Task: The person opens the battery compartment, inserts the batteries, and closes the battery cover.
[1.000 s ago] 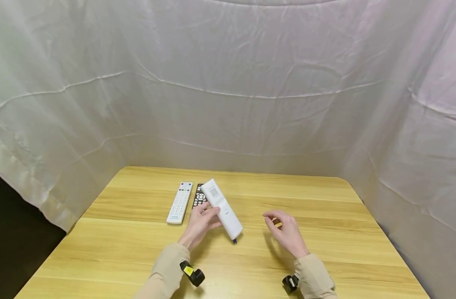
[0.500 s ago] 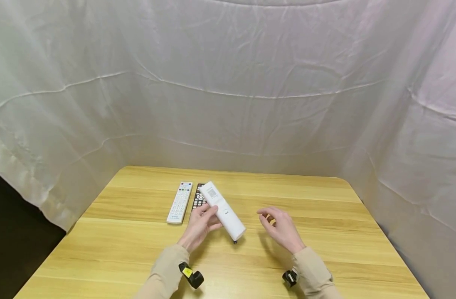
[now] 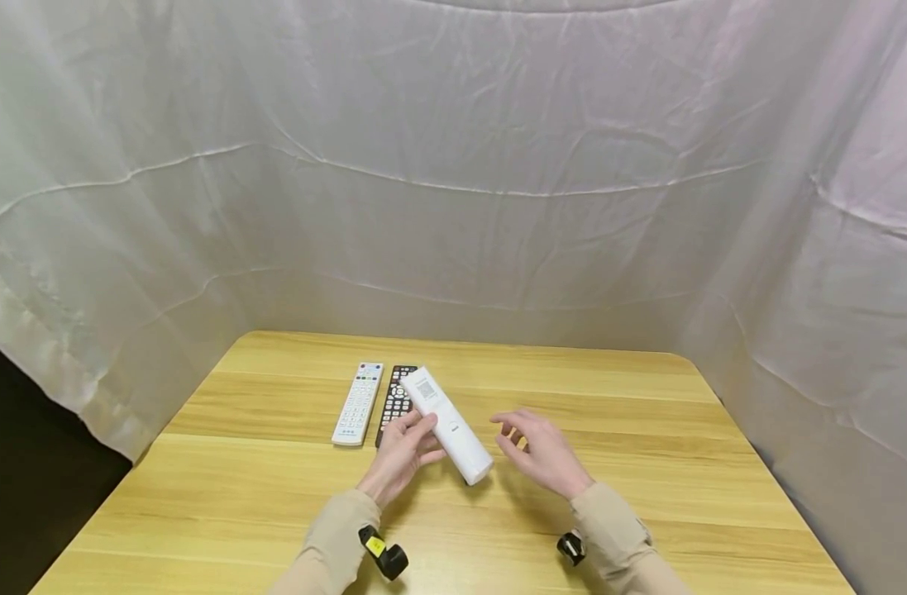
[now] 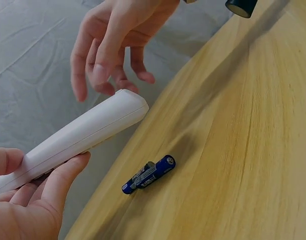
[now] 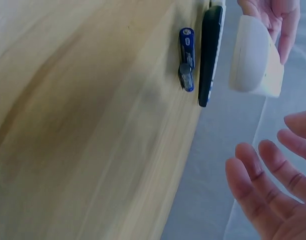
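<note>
My left hand (image 3: 397, 459) grips a white remote control (image 3: 453, 430) by its side, thumb on the face with the printed label. It is held tilted above the table, its near end pointing right. My right hand (image 3: 542, 454) hovers just right of that end, fingers loosely bent and apart, holding nothing. In the left wrist view, blue batteries (image 4: 149, 175) lie on the table below the remote. They also show in the right wrist view as a blue pair (image 5: 186, 57); from the head they are mostly hidden under the remote.
A black remote control (image 3: 394, 406) with pale buttons lies just behind the held one, partly covered by it. Left of it lies another white remote control (image 3: 358, 405), buttons up. The wooden table (image 3: 646, 496) is bordered by a grey curtain (image 3: 468, 248).
My right hand has moved left, closer to the held remote. The remote's near end has shifted slightly right, covering the batteries below. My left hand keeps its grip.
</note>
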Demonstrator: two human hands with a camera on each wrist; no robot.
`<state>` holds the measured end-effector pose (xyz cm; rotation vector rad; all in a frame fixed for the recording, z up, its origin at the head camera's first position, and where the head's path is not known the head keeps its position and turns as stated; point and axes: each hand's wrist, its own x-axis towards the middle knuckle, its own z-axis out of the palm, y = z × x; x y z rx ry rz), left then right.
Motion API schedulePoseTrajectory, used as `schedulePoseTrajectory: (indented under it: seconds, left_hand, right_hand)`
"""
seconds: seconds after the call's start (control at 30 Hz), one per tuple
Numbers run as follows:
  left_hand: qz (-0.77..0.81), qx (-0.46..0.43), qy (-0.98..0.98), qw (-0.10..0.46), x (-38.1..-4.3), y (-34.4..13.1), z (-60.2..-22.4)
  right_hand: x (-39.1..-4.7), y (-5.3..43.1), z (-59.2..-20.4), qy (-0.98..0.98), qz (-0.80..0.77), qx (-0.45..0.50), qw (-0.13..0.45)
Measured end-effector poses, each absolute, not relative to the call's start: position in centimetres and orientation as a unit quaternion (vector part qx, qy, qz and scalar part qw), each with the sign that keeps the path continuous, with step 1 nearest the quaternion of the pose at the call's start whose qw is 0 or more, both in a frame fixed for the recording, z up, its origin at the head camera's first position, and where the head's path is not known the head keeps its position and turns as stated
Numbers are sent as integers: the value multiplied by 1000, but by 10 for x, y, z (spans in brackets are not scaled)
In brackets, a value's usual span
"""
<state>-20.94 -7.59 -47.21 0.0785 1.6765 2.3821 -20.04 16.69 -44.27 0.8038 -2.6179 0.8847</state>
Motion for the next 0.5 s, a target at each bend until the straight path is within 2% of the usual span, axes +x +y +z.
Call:
schedulePoseTrajectory:
  seconds: [0.5]
  left_hand:
    - [820,24,560,115,-206,-71,-472]
  right_hand:
    - [-204,149,-441,-902,292,310,74]
